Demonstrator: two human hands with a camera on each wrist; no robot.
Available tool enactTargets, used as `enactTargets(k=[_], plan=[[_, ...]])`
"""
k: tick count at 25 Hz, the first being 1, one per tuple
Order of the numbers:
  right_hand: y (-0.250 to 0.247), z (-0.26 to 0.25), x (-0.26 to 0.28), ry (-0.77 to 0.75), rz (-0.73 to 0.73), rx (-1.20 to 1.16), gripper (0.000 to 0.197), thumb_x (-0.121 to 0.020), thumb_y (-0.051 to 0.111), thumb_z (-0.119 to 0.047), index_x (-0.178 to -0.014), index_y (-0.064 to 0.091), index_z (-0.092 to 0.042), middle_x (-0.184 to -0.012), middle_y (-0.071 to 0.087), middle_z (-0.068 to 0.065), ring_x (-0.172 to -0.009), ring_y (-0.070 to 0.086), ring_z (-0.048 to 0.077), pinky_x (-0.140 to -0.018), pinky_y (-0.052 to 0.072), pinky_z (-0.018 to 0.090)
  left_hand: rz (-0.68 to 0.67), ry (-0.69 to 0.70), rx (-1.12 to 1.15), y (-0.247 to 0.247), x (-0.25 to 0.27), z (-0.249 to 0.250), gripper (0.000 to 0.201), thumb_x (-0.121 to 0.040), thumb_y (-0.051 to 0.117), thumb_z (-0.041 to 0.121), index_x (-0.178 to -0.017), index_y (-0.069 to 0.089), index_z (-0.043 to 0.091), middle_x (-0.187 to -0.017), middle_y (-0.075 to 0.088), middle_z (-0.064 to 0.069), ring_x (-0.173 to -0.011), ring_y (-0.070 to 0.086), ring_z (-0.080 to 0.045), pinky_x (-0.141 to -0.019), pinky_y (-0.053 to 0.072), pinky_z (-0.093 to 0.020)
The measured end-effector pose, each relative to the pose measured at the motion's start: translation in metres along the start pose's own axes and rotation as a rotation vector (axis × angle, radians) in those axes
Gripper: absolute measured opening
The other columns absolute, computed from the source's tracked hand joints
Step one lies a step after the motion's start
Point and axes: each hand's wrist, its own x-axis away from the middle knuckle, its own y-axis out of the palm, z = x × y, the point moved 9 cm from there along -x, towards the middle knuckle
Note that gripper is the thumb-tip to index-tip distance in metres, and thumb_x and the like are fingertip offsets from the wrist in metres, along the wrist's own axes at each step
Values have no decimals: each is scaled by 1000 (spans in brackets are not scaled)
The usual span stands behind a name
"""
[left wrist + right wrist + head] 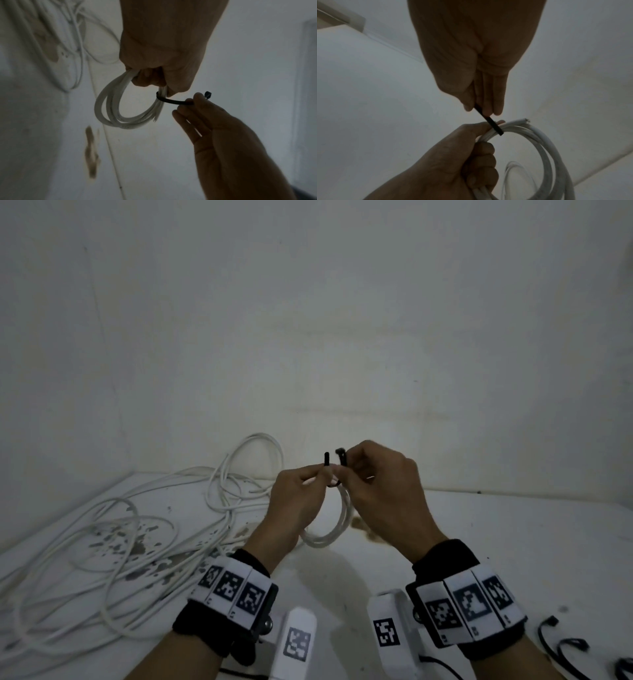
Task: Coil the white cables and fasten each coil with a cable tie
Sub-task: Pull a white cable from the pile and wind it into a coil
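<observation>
down at the near right edge of the desk, spare black ties lying loose. farther in, left hand gripping a small white coil, fingers curled round its strands, held up above the desk. right hand just beside it, thumb and fingertips pinching a black cable tie looped around the coil's strands, both tie ends sticking up between the hands. off to the left, a loose tangle of white cables sprawled over the stained desk. beyond, a plain pale wall.
</observation>
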Motion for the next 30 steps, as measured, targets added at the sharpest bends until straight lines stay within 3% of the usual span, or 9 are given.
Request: enactTargets(k=[3, 5, 8, 11, 14, 16, 20, 26, 30], plan=[[-14, 9, -2, 66, 104, 6, 12, -91, 69, -12, -102, 69, -16, -71, 67, -14, -67, 63, -7, -62, 44, 4, 3, 250, -232, 0, 2, 19, 19, -94, 61, 33, -87, 79, 29, -91, 75, 17, -88, 65, 7, -79, 49, -14], [-12, 10, -1, 60, 102, 41, 19, -92, 67, -10, -110, 71, -15, -69, 64, -16, -66, 62, -5, -63, 42, 1, -9, 328, -323, 2, 5, 24, 19, -94, 61, 33, -88, 79, 28, -91, 76, 15, -87, 67, 5, -79, 51, -16], [-10, 9, -1, 38, 105, 102, 22, -93, 65, -11, -113, 74, -11, -76, 69, -10, -67, 62, 1, -68, 39, -3, -2, 405, -435, 5, 12, 33, 22, -92, 59, 35, -90, 79, 27, -86, 77, 8, -80, 70, -8, -75, 56, -31], [-12, 9, -1, 33, 103, 133, 19, -93, 66, -13, -108, 76, -9, -88, 77, 1, -72, 63, 5, -69, 39, -3, -2, 409, -462, 5, 15, 37, 26, -90, 55, 37, -87, 79, 28, -80, 76, 10, -74, 69, -9, -70, 55, -34], [-12, 10, -1, 39, 85, 140, 18, -93, 66, -12, -107, 77, -8, -87, 77, 3, -63, 58, -4, -65, 39, -4, -19, 411, -480, 8, 18, 39, 33, -84, 48, 43, -85, 79, 29, -77, 75, 11, -72, 69, -10, -68, 56, -35], [-11, 13, -2, 50, 66, 140, 19, -93, 66, -13, -108, 76, -9, -84, 76, 1, -58, 56, -7, -63, 39, -4, -34, 408, -500, 9, 16, 38, 29, -87, 52, 39, -85, 79, 28, -76, 75, 12, -71, 68, -8, -68, 56, -34], [-6, 12, 0, 53, 13, 135, 14, -91, 69, -16, -102, 77, -14, -62, 71, -1, -61, 63, 5, -59, 46, 6, -43, 391, -542, 7, 15, 39, 24, -92, 57, 37, -87, 79, 28, -75, 75, 10, -71, 69, -7, -68, 57, -34], [-20, 4, -1, 5, 145, 87, 16, -90, 69, -14, -105, 76, -16, -59, 60, -21, -60, 61, -9, -63, 43, 1, -23, 397, -567, 4, 12, 46, 21, -92, 58, 41, -97, 77, 34, -87, 75, 13, -80, 69, -7, -73, 56, -29], [-14, 2, 1, -13, 103, 98, 17, -90, 70, -12, -105, 77, -14, -58, 62, -16, -67, 63, -4, -60, 41, -1, -39, 375, -609, 5, 8, 37, 24, -92, 57, 43, -102, 76, 33, -96, 75, 11, -88, 70, -10, -78, 56, -30]])
